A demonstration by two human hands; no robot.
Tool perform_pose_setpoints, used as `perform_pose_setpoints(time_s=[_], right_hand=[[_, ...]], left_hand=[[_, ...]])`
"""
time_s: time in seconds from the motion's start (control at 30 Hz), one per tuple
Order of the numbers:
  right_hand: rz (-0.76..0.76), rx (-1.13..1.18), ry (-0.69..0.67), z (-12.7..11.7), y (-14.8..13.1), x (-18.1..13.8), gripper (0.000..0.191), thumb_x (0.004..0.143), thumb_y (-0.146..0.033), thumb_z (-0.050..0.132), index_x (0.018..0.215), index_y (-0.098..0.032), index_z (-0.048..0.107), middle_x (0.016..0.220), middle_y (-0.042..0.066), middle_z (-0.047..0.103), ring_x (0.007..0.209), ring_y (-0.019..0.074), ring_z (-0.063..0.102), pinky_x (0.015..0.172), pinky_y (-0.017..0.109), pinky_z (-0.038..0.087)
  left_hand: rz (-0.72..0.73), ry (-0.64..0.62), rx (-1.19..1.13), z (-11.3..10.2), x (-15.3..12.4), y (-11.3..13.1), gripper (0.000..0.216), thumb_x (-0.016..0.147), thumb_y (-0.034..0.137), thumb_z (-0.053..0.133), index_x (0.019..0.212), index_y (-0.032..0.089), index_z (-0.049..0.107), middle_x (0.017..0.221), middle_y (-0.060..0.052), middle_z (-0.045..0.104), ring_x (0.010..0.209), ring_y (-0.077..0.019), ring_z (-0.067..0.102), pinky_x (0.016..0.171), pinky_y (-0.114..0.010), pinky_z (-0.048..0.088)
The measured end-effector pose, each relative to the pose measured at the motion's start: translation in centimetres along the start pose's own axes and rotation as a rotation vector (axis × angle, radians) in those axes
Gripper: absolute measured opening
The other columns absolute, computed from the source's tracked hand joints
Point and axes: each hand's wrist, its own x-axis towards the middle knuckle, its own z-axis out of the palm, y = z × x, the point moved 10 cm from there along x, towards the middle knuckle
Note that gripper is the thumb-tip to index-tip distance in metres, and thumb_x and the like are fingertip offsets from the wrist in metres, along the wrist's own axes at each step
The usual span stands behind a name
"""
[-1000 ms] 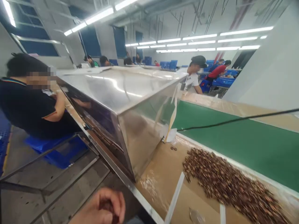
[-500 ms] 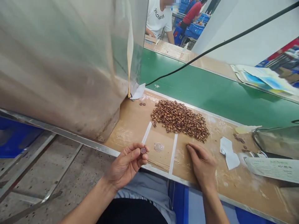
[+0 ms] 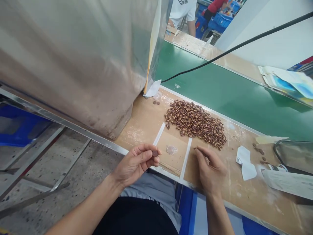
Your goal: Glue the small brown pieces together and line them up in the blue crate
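A small round dark-brown disc (image 3: 155, 153) is pinched between the thumb and fingers of my left hand (image 3: 137, 160), just over the bench's front part. My right hand (image 3: 211, 168) is closed in a pinch beside a white tape strip, with a tiny brownish piece (image 3: 195, 148) at its fingertips; its exact kind is too small to tell. Beyond both hands lies a wide heap of small brown and gold-coloured pieces (image 3: 195, 122). Between the hands, a clear round plastic disc (image 3: 171, 149) rests on the cardboard-covered bench (image 3: 137, 130).
A large plastic-covered box (image 3: 85, 65) stands at left. Behind the heap runs a green conveyor belt (image 3: 207, 85), crossed by a black cable (image 3: 227, 52). White paper (image 3: 245, 163) and scattered brown discs (image 3: 258, 149) lie right. A person in a white shirt (image 3: 182, 13) sits across.
My view has shifted, so the bench contents sit further right. My left hand has tilted the brown disc. A tiny piece now shows at my right fingertips, which stay pinched.
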Motion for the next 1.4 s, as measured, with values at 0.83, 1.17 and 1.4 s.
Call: perform_pose_setpoints(time_s=[0.83, 1.17, 1.4], right_hand=[[0.007, 0.03, -0.024, 0.6, 0.1, -0.9, 0.022, 0.108, -0.045, 0.086, 0.109, -0.024, 0.093, 0.111, 0.009, 0.091, 0.102, 0.0304, 0.085, 0.099, 0.045, 0.068], [-0.117, 0.141, -0.074, 1.7, -7.3, -1.0, 0.007, 0.109, -0.027, 0.089, 0.115, -0.029, 0.092, 0.109, 0.005, 0.09, 0.104, 0.027, 0.085, 0.096, 0.044, 0.07], [-0.363, -0.034, -0.159, 3.6, -10.5, -1.1, 0.013, 0.115, -0.02, 0.08, 0.118, -0.029, 0.089, 0.111, 0.005, 0.091, 0.102, 0.026, 0.086, 0.092, 0.044, 0.069]], left_hand=[[0.001, 0.112, -0.061, -0.7, 0.2, -1.5, 0.031, 0.077, 0.033, 0.118, 0.09, 0.017, 0.094, 0.087, -0.006, 0.091, 0.074, -0.013, 0.086, 0.072, -0.016, 0.071], [0.083, 0.133, -0.002, -1.7, 0.9, -0.5, 0.027, 0.082, 0.029, 0.115, 0.095, 0.016, 0.095, 0.099, -0.009, 0.094, 0.085, -0.0177, 0.091, 0.078, -0.018, 0.075], [0.118, 0.113, -0.001, -1.7, 1.1, -0.6, 0.022, 0.091, 0.025, 0.108, 0.107, 0.016, 0.096, 0.106, -0.009, 0.094, 0.092, -0.0179, 0.091, 0.09, -0.022, 0.075]])
